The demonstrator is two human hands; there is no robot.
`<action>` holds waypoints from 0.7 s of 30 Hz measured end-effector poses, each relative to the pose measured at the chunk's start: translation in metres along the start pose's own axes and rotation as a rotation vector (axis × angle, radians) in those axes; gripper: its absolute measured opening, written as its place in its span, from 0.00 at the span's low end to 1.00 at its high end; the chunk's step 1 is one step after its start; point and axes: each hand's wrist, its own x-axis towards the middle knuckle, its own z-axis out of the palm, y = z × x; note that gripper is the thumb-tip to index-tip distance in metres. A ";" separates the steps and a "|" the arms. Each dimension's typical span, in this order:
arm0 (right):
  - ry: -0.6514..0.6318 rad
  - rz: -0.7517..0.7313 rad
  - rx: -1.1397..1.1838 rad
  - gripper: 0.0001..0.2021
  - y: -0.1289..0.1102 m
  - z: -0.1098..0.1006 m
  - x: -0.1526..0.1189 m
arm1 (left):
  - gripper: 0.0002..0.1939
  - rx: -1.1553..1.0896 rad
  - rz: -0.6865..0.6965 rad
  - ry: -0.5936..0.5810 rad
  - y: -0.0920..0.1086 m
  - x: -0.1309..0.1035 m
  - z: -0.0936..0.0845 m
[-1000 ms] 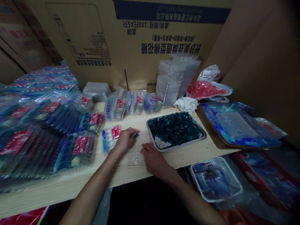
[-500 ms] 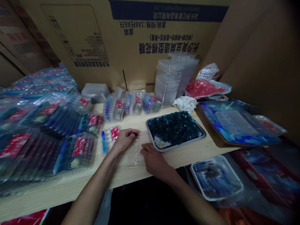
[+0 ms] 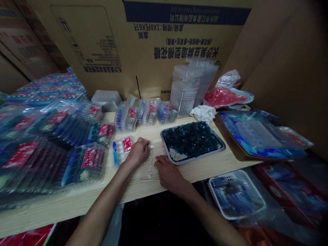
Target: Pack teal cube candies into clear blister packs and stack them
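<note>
The desk (image 3: 205, 167) runs the full breadth of the work, with a carton (image 3: 128, 82) standing upside down behind it, its lettering inverted. Rows of filled packs (image 3: 33, 164) crowd the left end, blurred at the edge of view. The tub (image 3: 223, 147), shallow and pale-rimmed, sits right of centre, heaped with dark glossy pieces (image 3: 192, 138); a few pale ones show in its near left corner. Behind it rises a stack of trays (image 3: 186, 90).

The clear tray (image 3: 150, 167) lies flat between the hands, just beside the tub. It looks thin and very light, springy rather than stiff, liable to slide on the smooth wood or dent if squeezed across its cells; its flat rim seems the best hold. Left of it is a pack (image 3: 119, 150) with a blue strip and a red packet.

The right hand (image 3: 169, 172) has its fingers bent at the clear tray's right side; whether they pinch it or merely rest there, I cannot tell. The left hand (image 3: 139, 150) is at the far part of the tray, thumb and fingertips closed on a green piece (image 3: 148, 145), mostly hidden. That piece is probably light, hard and a little slippery, best pinched by its sides.
</note>
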 end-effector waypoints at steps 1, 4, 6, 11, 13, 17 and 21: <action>-0.002 -0.002 -0.003 0.16 0.000 0.000 0.000 | 0.16 0.073 0.059 -0.033 -0.001 0.000 0.001; -0.010 0.001 -0.009 0.16 -0.001 -0.001 0.000 | 0.18 0.167 0.156 -0.089 -0.005 0.000 0.004; -0.015 0.006 -0.013 0.16 -0.001 -0.002 0.000 | 0.17 0.158 0.162 -0.087 -0.008 0.000 0.004; -0.017 0.005 -0.039 0.15 -0.002 -0.001 0.001 | 0.12 0.128 0.179 -0.145 -0.011 0.003 0.001; -0.024 0.007 -0.046 0.16 -0.002 -0.001 0.002 | 0.13 0.137 0.216 -0.172 -0.009 0.004 0.001; -0.018 0.011 -0.049 0.16 -0.001 0.000 0.003 | 0.14 0.197 0.244 -0.213 -0.006 0.001 0.004; 0.009 0.004 -0.048 0.15 0.000 -0.001 0.002 | 0.13 0.160 0.199 -0.131 -0.006 -0.001 0.009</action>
